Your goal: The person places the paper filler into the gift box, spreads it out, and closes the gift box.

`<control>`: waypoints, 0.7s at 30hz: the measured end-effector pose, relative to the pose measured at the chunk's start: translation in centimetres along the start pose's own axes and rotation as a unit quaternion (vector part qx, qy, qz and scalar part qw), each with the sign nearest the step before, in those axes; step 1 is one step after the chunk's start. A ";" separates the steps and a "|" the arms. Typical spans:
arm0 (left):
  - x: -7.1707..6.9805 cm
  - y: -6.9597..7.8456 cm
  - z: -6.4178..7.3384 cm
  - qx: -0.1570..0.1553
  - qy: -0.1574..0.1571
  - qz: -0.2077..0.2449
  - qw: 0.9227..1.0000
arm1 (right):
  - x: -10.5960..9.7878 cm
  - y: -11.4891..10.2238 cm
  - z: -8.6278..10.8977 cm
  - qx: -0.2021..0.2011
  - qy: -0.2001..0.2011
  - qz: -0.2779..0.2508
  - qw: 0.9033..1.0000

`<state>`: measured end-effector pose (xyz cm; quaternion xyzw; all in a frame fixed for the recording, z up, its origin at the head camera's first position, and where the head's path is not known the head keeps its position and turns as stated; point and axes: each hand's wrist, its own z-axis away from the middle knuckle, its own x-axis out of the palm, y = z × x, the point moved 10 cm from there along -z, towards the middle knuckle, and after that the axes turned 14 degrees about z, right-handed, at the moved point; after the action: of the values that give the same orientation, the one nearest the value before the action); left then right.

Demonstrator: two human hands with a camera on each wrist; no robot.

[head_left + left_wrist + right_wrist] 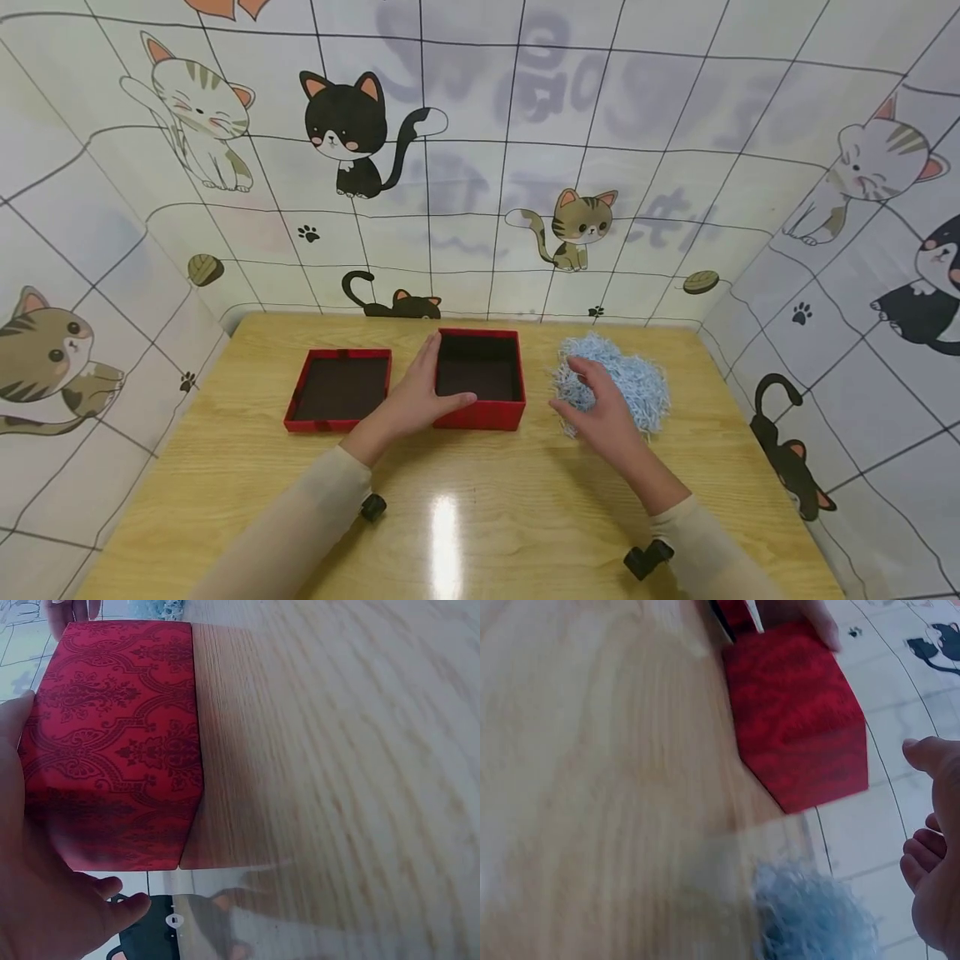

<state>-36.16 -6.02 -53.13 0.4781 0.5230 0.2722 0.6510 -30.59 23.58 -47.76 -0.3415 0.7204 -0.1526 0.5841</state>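
A red box with a dark inside stands without its lid near the back middle of the table. Dark ornate patterning covers its outer wall, seen close up in the left wrist view. My left hand holds the box at its left front corner, thumb over the front rim and fingers along the left side. My right hand hovers at the near left side of a heap of pale blue shredded paper, thumb and fingers apart with nothing between them.
The box's red lid lies upturned left of the box, dark inside facing up. Cat-printed sheets rise behind the wooden table and on both sides. Small black devices sit at both wrists.
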 end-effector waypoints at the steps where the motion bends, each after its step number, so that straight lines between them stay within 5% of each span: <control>1: 0.0 0.1 0.0 -0.002 -0.001 -0.001 1.000 | -0.5 0.3 -0.1 -0.003 0.000 0.023 1.000; 9: -0.1 0.5 0.2 -0.010 -0.002 -0.015 1.000 | -3.4 5.1 -1.0 0.032 -0.034 0.187 0.981; 21: 0.0 0.1 0.1 -0.022 -0.006 -0.023 0.999 | -2.7 11.1 -0.7 0.083 -0.097 0.209 0.969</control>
<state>-36.06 -6.08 -53.06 0.4531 0.5235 0.2660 0.6708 -34.45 33.26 -52.43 -0.1465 0.7001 -0.0526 0.6969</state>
